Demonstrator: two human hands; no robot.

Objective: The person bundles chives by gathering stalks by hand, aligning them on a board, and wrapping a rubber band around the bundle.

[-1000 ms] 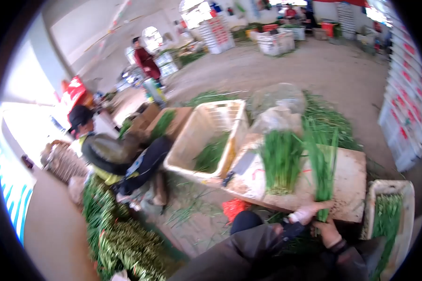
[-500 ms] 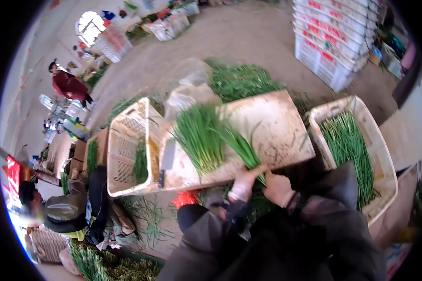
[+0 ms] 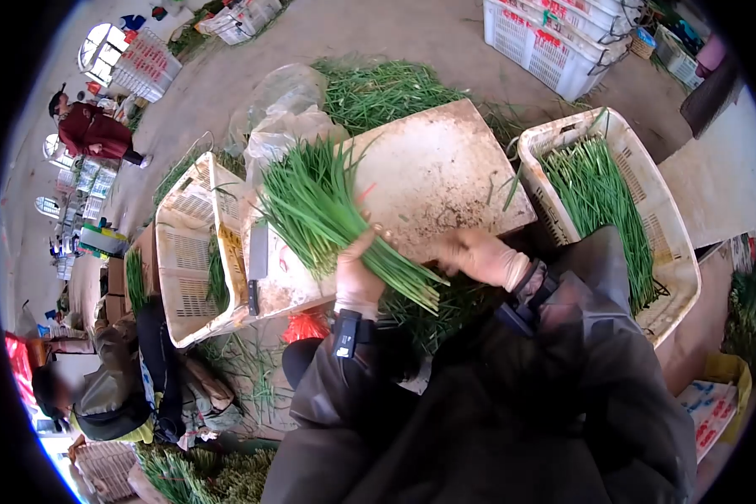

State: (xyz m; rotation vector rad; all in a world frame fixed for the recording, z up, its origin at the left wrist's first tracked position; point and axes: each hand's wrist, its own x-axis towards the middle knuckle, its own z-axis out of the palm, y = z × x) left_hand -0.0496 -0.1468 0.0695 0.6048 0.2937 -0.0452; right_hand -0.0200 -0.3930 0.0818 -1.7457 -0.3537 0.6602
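My left hand (image 3: 359, 273) is closed round a bunch of green chives (image 3: 395, 273), whose pale cut ends point right and toward me. Its leaves lie against a larger heap of chives (image 3: 298, 197) on the stained white board (image 3: 433, 151). My right hand (image 3: 483, 256) is just right of the bunch, over the board's near edge; its fingers are loosely bent and slightly blurred, with nothing visible in them. A cleaver (image 3: 258, 256) with a black handle lies on the board's left edge. A thin red strip (image 3: 366, 191) shows beside the heap.
At right stands a crate (image 3: 689, 269) filled with chives; at left, another crate (image 3: 185, 290) holds a few. Loose greens (image 3: 386, 92) and a plastic bag (image 3: 290, 126) lie behind the board. A red bag (image 3: 305, 327) hangs at its near edge. A person (image 3: 113, 378) sits at left.
My left hand has moved left and up and now holds the bunch with its cut ends toward me. The right hand has come off the bunch. The view has shifted.
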